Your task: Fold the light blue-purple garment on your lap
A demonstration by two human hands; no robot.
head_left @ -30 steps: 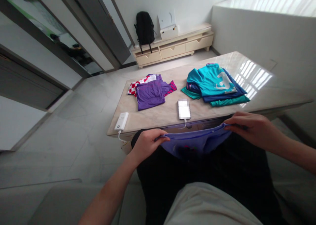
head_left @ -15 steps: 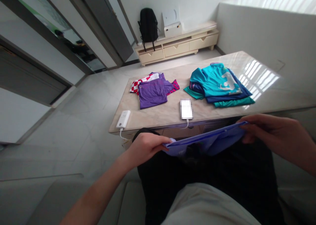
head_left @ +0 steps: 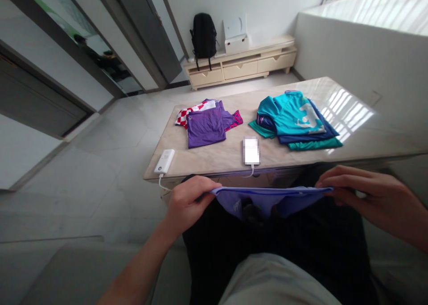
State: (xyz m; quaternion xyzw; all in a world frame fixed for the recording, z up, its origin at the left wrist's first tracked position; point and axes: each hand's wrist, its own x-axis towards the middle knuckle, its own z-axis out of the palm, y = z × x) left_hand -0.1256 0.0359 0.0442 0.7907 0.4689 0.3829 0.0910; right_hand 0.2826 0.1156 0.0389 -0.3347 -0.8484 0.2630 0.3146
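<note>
Both forearms reach forward, left hand [head_left: 187, 202] and right hand [head_left: 371, 198] each closed in a pinching grip.

We've got one head cam, worn above the lap, facing fwd & down across the marble table [head_left: 214, 160]. Table's near edge sits close; room beyond it is farther off. No 2nd view shares it.

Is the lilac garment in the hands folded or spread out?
Spread: lilac garment is stretched between left hand and right hand.
</note>
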